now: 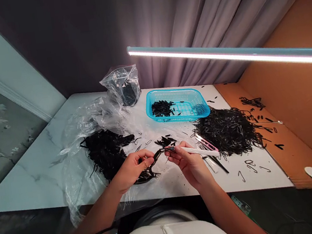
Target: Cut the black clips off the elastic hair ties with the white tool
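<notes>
Near the table's front, my left hand (pixel 136 167) pinches a black, bendy strip (pixel 157 156) of rubber-like parts. A white-handled pen-shaped tool, perhaps a craft knife (pixel 196 150), is gripped in my right hand (pixel 187 162), its dark tip close to the strip's right end. Fingers hide where tip and strip meet. Just beyond my hands lies a small heap of short black pieces (pixel 165 141). Left of my left hand spreads a pile of black parts (pixel 104 150) on clear plastic sheeting (pixel 78 181).
Behind stands a blue basket (pixel 179 117) with short black pieces inside. To its right is a tangle of thin black loops (pixel 227 130). A pink-edged tool (pixel 207 143) lies by my right hand. A plastic bag (pixel 124 84) stands behind; a lamp tube (pixel 222 54) hangs above.
</notes>
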A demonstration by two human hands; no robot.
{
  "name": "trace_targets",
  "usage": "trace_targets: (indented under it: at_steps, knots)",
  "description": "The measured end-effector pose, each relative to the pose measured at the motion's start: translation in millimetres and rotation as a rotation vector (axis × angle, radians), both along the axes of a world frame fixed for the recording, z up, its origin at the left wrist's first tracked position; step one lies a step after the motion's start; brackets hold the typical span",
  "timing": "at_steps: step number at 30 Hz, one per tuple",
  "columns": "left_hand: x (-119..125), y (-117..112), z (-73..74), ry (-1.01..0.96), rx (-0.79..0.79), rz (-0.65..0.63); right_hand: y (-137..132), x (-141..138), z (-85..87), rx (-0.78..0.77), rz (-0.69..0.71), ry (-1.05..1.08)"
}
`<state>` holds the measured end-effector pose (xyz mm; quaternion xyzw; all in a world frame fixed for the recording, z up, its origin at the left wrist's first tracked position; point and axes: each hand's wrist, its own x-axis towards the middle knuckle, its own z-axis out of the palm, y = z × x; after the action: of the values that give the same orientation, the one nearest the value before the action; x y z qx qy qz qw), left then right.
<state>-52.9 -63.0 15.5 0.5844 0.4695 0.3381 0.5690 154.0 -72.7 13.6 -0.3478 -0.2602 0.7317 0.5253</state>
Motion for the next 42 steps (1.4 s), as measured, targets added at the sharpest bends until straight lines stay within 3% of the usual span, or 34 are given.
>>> trace_targets:
  at_steps: [4, 11, 18, 22, 26, 33, 42]
  knots:
    - [-2, -4, 4.5, -0.013, -0.040, -0.014, -7, -5, -9.6, 0.053, 0.043, -0.125]
    - [-6, -6, -0.7, 0.119, 0.044, -0.014, -10, -16, -9.5, 0.106, 0.086, -0.124]
    - [-8, -7, 3.0, 0.387, 0.204, 0.063, -8, -17, -5.3, 0.078, 0.145, -0.034]
    - [-4, -9, 1.6, 0.574, 0.367, 0.129, -10, -20, -7.1, 0.105, 0.150, -0.122]
    - [-2, -12, -0.2, 0.613, 0.476, 0.139, -12, -23, -9.4, 0.157, 0.136, -0.257]
    - [-7, -11, 7.5, 0.438, 0.199, 0.005, -12, -20, -9.2, 0.229, 0.120, -0.313]
    - [-3, -11, 8.9, 0.251, 0.085, 0.043, -12, -18, -6.7, 0.234, 0.130, -0.298]
